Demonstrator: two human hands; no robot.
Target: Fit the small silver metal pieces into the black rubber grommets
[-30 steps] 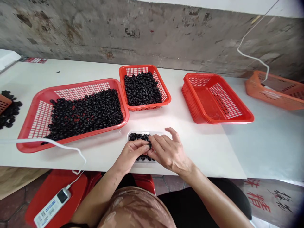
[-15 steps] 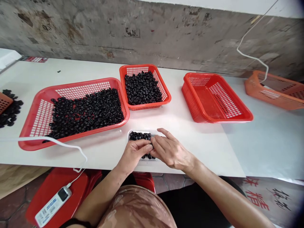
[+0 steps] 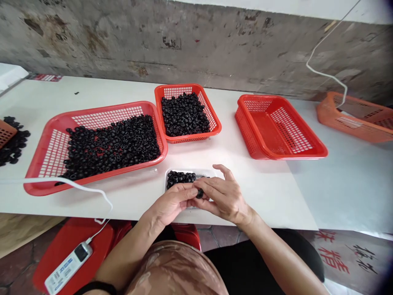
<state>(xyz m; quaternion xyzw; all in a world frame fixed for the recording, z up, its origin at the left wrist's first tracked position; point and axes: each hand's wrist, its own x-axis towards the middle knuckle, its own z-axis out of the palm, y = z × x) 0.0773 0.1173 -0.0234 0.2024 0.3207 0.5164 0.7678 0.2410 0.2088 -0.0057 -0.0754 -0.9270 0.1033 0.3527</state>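
Between my fingertips is a small black round piece (image 3: 199, 193), rubber- or plastic-looking. My right hand (image 3: 229, 200) has it between thumb and fingers, with the index finger sticking out. From the other side, the closed fingers of my left hand (image 3: 173, 201) press against the piece, the thumb at its edge. Just under and behind both hands lies a shallow clear plastic tray (image 3: 166, 176). Several black ring-like pieces (image 3: 180, 177) fill its left side; my hands cover much of the rest.
A large red basket (image 3: 39, 164) and a smaller red basket (image 3: 187, 139) hold many black pieces. Stacked red baskets (image 3: 260, 135) stand right, an orange basket (image 3: 346, 123) beyond. Loose black pieces (image 3: 16, 141) lie far left. A white cable (image 3: 76, 186) runs to a power bank (image 3: 69, 268) on a red stool.
My hands have shifted slightly and turned, so the black piece between the fingers now shows more. The right index finger has lifted a little to the right. Baskets and tray stay put.
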